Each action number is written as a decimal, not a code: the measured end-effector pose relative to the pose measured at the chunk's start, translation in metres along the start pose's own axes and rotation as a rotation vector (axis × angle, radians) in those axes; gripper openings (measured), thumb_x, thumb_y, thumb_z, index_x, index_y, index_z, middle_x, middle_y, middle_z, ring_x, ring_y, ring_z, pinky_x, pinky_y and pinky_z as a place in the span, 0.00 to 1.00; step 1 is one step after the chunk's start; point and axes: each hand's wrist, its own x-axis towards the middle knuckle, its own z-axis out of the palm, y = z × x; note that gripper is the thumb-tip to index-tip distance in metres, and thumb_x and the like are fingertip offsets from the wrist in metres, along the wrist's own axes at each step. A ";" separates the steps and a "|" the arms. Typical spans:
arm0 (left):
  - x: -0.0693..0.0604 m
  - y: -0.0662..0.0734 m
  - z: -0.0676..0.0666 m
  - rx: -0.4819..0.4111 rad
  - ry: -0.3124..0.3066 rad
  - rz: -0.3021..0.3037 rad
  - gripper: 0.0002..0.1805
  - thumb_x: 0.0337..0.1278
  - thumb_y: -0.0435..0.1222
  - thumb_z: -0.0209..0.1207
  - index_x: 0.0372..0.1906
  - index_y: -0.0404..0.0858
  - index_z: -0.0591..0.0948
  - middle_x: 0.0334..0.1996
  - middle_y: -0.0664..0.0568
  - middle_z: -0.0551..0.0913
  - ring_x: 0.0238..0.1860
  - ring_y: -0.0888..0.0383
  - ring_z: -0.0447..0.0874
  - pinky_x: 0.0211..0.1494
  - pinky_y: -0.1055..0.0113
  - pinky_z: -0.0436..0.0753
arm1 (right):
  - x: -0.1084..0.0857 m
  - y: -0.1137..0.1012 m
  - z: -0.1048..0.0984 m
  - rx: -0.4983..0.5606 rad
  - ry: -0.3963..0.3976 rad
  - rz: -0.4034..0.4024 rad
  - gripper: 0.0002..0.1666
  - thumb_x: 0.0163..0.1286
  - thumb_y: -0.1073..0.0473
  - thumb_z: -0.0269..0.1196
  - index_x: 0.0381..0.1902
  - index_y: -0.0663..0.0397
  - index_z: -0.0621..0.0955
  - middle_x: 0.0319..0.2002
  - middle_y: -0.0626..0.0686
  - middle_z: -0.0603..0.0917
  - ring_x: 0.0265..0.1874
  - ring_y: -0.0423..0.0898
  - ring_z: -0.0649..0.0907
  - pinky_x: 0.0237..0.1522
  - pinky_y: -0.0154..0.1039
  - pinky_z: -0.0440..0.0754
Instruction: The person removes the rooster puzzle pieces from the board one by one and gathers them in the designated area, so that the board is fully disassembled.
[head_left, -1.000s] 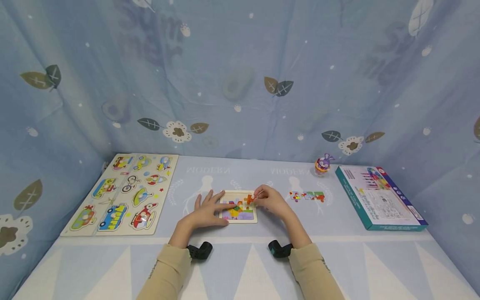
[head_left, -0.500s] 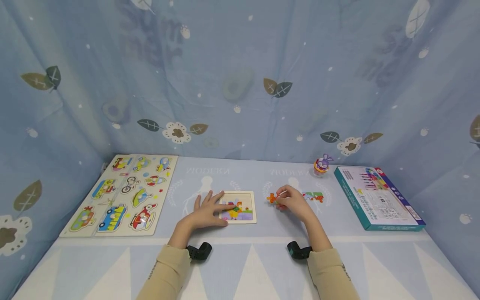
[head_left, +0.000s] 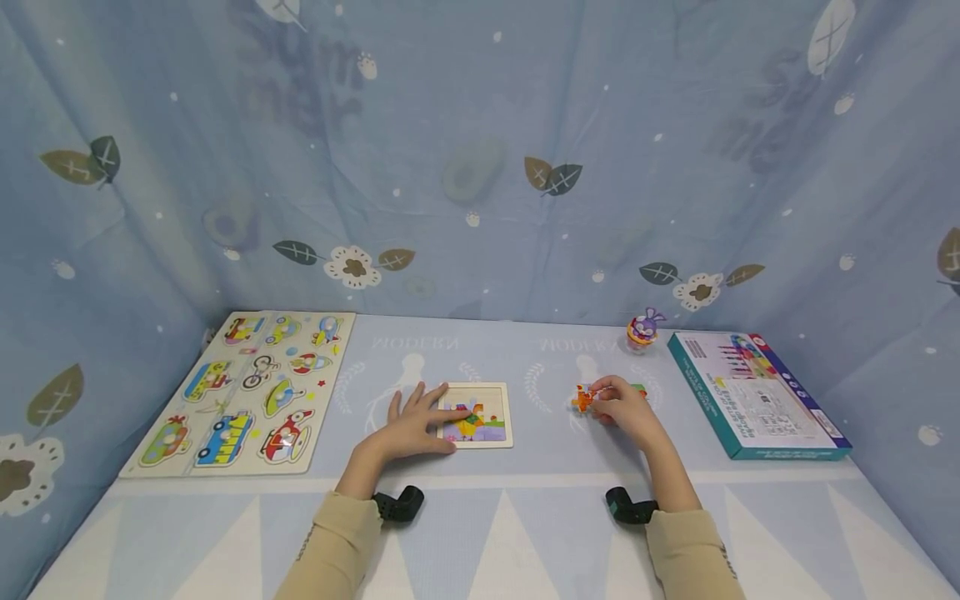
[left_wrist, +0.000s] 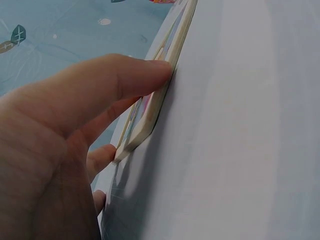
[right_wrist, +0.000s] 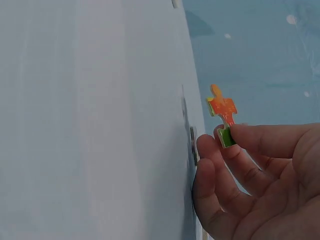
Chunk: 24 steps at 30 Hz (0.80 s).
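My left hand lies with fingers spread over the left side of a small wooden puzzle tray. Its index finger rests on the colourful pieces fitted in the lower part. In the left wrist view, the thumb touches the tray's edge. To the right of the tray, my right hand pinches an orange jigsaw piece with a green end between thumb and fingers, raised off the table. Loose jigsaw pieces lie behind the right hand, mostly hidden by it.
A large wooden board of vehicle shapes lies at the left. At the right lies a flat teal-edged box. A small purple rabbit figure stands by the patterned curtain at the back.
My right hand has carried the orange jigsaw piece from above the tray rightward to the loose pieces. My left hand has stayed on the tray.
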 end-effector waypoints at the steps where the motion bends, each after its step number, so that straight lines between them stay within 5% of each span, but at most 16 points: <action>1: 0.000 0.000 0.000 -0.001 -0.001 0.000 0.29 0.46 0.47 0.64 0.59 0.55 0.75 0.72 0.45 0.50 0.71 0.38 0.31 0.64 0.39 0.26 | -0.001 0.002 -0.003 0.004 0.000 -0.012 0.18 0.63 0.65 0.58 0.49 0.66 0.71 0.34 0.54 0.73 0.29 0.42 0.80 0.31 0.33 0.79; 7: 0.000 0.000 0.001 0.005 0.004 0.005 0.29 0.46 0.47 0.64 0.59 0.54 0.76 0.72 0.45 0.51 0.71 0.37 0.32 0.64 0.38 0.26 | -0.008 0.012 -0.019 0.030 0.036 -0.042 0.17 0.60 0.63 0.61 0.44 0.67 0.73 0.29 0.51 0.75 0.23 0.40 0.76 0.27 0.32 0.77; 24: -0.003 0.000 -0.002 0.003 -0.001 0.016 0.29 0.47 0.48 0.64 0.59 0.52 0.76 0.72 0.43 0.50 0.71 0.36 0.32 0.64 0.37 0.26 | -0.011 0.026 -0.044 -0.123 0.117 0.153 0.20 0.63 0.63 0.57 0.50 0.69 0.72 0.28 0.52 0.78 0.25 0.42 0.75 0.27 0.34 0.75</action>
